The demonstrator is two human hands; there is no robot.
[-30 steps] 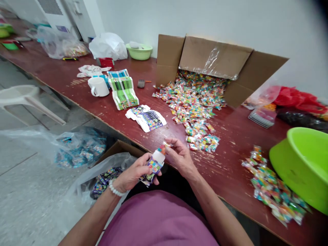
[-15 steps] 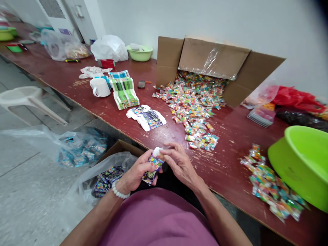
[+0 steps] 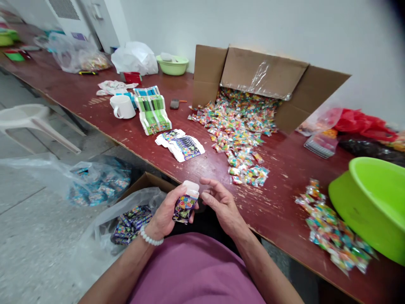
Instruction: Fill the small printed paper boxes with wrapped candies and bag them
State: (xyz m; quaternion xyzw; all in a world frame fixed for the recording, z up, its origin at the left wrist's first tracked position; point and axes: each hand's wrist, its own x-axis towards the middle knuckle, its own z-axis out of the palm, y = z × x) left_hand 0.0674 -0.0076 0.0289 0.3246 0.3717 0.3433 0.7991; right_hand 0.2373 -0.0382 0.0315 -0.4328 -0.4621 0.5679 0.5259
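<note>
My left hand (image 3: pixel 167 211), with a beaded bracelet at the wrist, grips a small purple printed candy box (image 3: pixel 186 207). The box's white top flap stands up. Just to its right, my right hand (image 3: pixel 221 204) is held with fingers apart and nothing in them. Flat purple box blanks (image 3: pixel 186 147) lie near the table edge, with green box blanks (image 3: pixel 155 114) behind them. Wrapped candies (image 3: pixel 240 135) spill out of a cardboard carton (image 3: pixel 209 76) toward me. Below on the left, a clear plastic bag (image 3: pixel 107 219) holds several purple boxes (image 3: pixel 133 223).
A white mug (image 3: pixel 123 107) stands left of the green blanks. At right, a green basin (image 3: pixel 351 194) sits beside another candy pile (image 3: pixel 335 232). A bag of blue packets (image 3: pixel 98 185) and a white stool (image 3: pixel 28 116) are on the floor side.
My right hand has drawn off the box's top, and its fingers have opened. In my left hand the box has turned more upright, its white flap now showing fully.
</note>
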